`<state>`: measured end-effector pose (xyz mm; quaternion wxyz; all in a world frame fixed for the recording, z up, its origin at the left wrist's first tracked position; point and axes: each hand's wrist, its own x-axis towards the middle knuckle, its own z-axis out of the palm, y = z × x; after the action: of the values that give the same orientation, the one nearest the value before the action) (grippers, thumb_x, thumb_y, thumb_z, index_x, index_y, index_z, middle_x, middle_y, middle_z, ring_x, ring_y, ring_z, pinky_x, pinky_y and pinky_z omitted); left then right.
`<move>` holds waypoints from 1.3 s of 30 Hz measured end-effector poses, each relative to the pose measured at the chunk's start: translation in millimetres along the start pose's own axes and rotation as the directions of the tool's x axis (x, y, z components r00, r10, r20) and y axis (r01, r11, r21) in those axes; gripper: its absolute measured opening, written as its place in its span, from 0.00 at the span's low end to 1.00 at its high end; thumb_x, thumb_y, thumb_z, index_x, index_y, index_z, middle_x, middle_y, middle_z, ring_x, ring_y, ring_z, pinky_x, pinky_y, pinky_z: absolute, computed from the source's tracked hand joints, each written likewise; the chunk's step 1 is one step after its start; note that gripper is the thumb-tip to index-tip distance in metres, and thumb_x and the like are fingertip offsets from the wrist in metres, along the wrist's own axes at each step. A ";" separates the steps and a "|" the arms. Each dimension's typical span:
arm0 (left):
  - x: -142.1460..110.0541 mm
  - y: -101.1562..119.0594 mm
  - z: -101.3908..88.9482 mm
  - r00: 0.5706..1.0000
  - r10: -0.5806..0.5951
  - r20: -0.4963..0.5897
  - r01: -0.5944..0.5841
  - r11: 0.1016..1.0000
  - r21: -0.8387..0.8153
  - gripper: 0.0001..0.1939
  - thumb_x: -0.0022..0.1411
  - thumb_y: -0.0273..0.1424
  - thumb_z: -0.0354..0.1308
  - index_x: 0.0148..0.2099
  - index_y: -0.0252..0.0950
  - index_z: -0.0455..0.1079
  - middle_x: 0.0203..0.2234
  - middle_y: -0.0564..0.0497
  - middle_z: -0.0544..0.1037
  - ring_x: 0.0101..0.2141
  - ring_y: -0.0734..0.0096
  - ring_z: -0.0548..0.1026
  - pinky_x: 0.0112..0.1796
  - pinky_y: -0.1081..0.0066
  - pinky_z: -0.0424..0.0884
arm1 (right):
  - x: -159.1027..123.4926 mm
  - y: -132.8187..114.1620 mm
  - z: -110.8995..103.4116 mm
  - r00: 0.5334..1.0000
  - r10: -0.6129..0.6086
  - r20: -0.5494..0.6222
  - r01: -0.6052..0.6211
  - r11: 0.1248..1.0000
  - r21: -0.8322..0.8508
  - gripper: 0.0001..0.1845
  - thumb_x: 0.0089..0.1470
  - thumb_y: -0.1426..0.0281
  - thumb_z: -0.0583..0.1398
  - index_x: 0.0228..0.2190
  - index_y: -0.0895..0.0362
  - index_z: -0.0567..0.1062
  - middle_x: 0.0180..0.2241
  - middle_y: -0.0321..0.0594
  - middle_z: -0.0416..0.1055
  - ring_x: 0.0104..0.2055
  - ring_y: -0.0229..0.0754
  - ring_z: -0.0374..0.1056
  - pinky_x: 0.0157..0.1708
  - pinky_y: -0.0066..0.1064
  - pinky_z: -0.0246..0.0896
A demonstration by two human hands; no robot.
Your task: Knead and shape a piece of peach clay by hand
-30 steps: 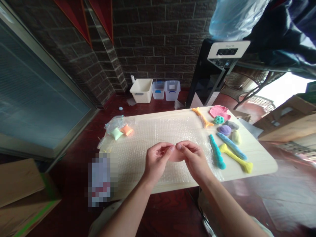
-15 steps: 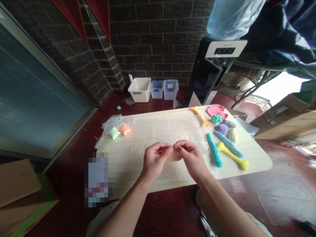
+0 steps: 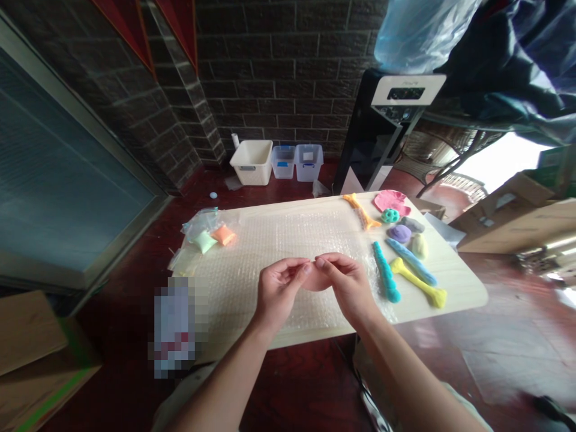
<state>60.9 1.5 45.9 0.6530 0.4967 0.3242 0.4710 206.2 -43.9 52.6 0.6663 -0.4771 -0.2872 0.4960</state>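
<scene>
Between my two hands is a thin, flattened piece of pale pink modelling clay (image 3: pixel 317 282), its lower edge rounded. My left hand (image 3: pixel 279 287) pinches its left upper edge between thumb and fingers. On the other side my right hand (image 3: pixel 351 283) pinches the upper right edge, and the thumbs nearly meet. Both hands are above bubble wrap (image 3: pixel 252 276) spread over the pale wooden table (image 3: pixel 463 294). To the right lie a teal twisted clay roll (image 3: pixel 386 273), a yellow bone-shaped clay piece (image 3: pixel 418 283) and a blue clay roll (image 3: pixel 411 261).
An orange clay piece (image 3: pixel 362 212), a pink flat clay shape (image 3: pixel 390 202), a teal clay ball with holes (image 3: pixel 390 215) and a purple lump (image 3: pixel 399 233) lie at the far right. Green (image 3: pixel 205 242) and orange packets (image 3: pixel 224 234) sit left. Tubs (image 3: pixel 252 163) stand by the wall.
My hands keep their pinch on the clay, and a little more of its pale surface shows between them. The whole view has shifted slightly; the things on the table stay put.
</scene>
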 end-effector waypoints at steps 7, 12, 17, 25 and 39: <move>-0.7 -2.4 -1.6 1.000 -0.017 0.017 0.017 1.000 0.021 0.11 0.61 0.36 0.72 0.44 0.37 0.84 0.41 0.44 0.87 0.43 0.60 0.85 0.48 0.64 0.79 | 0.5 -2.5 0.9 0.999 0.021 0.044 -0.020 1.000 -0.015 0.11 0.48 0.59 0.76 0.29 0.52 0.86 0.31 0.38 0.82 0.32 0.39 0.72 0.35 0.32 0.66; 0.0 -2.1 -0.8 0.999 -0.030 0.015 0.029 0.999 0.014 0.11 0.61 0.36 0.72 0.44 0.37 0.83 0.40 0.45 0.87 0.42 0.62 0.84 0.47 0.66 0.79 | 0.5 -2.6 -1.0 0.999 0.019 0.046 -0.017 1.000 -0.023 0.11 0.48 0.59 0.76 0.29 0.52 0.86 0.30 0.38 0.81 0.32 0.38 0.72 0.35 0.31 0.66; 1.1 -0.3 -0.6 0.998 -0.035 -0.050 0.033 0.999 -0.030 0.11 0.61 0.36 0.73 0.45 0.38 0.82 0.40 0.47 0.86 0.41 0.67 0.83 0.45 0.70 0.77 | 0.8 -1.7 -2.8 1.000 -0.010 0.004 0.010 1.000 -0.003 0.10 0.48 0.60 0.76 0.30 0.51 0.86 0.31 0.36 0.81 0.32 0.38 0.72 0.36 0.30 0.66; 1.4 -0.7 -2.9 0.999 -0.032 -0.020 0.033 0.999 0.019 0.09 0.61 0.37 0.72 0.41 0.37 0.84 0.37 0.46 0.86 0.40 0.64 0.83 0.45 0.67 0.76 | -0.5 -4.0 -3.0 0.997 -0.024 0.073 0.030 0.996 -0.082 0.10 0.51 0.60 0.74 0.30 0.53 0.85 0.31 0.38 0.81 0.32 0.38 0.72 0.35 0.30 0.66; 1.4 1.9 -0.5 0.999 -0.029 -0.035 0.030 0.999 0.027 0.08 0.62 0.36 0.72 0.39 0.37 0.82 0.35 0.48 0.85 0.38 0.68 0.81 0.42 0.70 0.75 | -1.3 0.3 0.6 0.998 0.003 0.063 0.001 0.998 -0.059 0.11 0.51 0.60 0.75 0.34 0.51 0.86 0.33 0.38 0.82 0.34 0.39 0.73 0.37 0.31 0.67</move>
<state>60.5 3.1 47.6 0.6472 0.4927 0.3490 0.4653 205.2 -44.9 52.6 0.6422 -0.4810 -0.3224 0.5023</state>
